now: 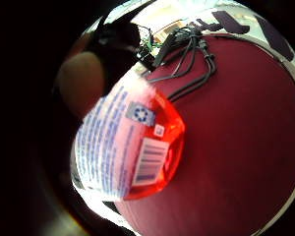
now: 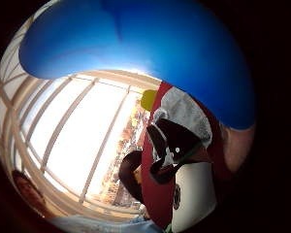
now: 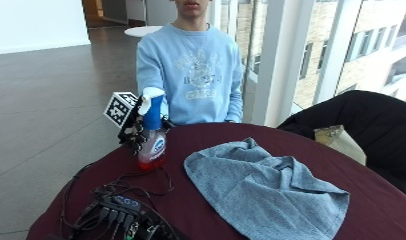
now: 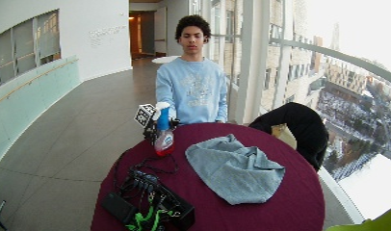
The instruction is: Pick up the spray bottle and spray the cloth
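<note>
While the gloved right hand [image 3: 134,134] wraps the neck of the spray bottle [image 3: 152,137] in the outside view, fingers curled round it below the blue and white trigger head, the bottle stands upright at the table [image 3: 363,200] edge, base on or barely off the maroon top; can't tell which. Cloth [image 3: 263,187] lies crumpled on the table, apart from the hand, off to the side the bottle is on. Bare hand not visible.

Wide outside view: same layout. Hand [image 4: 150,126] on bottle [image 4: 162,134], cloth [image 4: 234,168] further in from it, a black cable box [image 4: 150,197] with leads on the tabletop beyond the bottle.

Little finger side palm view: bottle body [image 1: 130,152] right against the palm, clear plastic, red liquid pooled in the lower part, printed label and barcode showing. Looks roughly a third full, so my guess is light, bottom-weighted. Rigid but smooth plastic; may slip if wet.

Thumb side palm view: blue trigger head [image 2: 150,53] fills the area close to the palm.

Best grip, I'd judge: neck, index finger on the trigger, nozzle turned toward the cloth.
</note>
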Motion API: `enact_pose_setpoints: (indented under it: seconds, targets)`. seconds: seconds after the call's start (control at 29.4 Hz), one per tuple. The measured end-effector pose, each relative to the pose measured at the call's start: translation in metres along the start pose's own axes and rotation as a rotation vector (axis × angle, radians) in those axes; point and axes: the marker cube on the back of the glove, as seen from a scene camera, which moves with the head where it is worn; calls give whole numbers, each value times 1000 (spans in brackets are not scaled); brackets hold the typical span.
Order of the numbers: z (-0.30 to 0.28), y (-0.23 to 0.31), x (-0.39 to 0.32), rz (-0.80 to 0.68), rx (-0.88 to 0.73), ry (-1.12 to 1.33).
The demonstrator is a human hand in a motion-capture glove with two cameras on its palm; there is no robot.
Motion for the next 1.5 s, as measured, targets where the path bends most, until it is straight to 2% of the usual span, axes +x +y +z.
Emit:
enact_pose_setpoints:
  seconds: [0.14,0.27,0.68,1.09,1.29,1.5]
  targets:
    - [-2,-7,0,-21,-6,2]
    - [-5,-18,-3,-57,-88,-30]
    - [18,-41,-65,-89,-711,-145]
    - [75,-61,-105,-78,-1144,18]
    - [98,-59,-117,-59,-1280,98]
    - [113,-57,-127,-52,-1336,174]
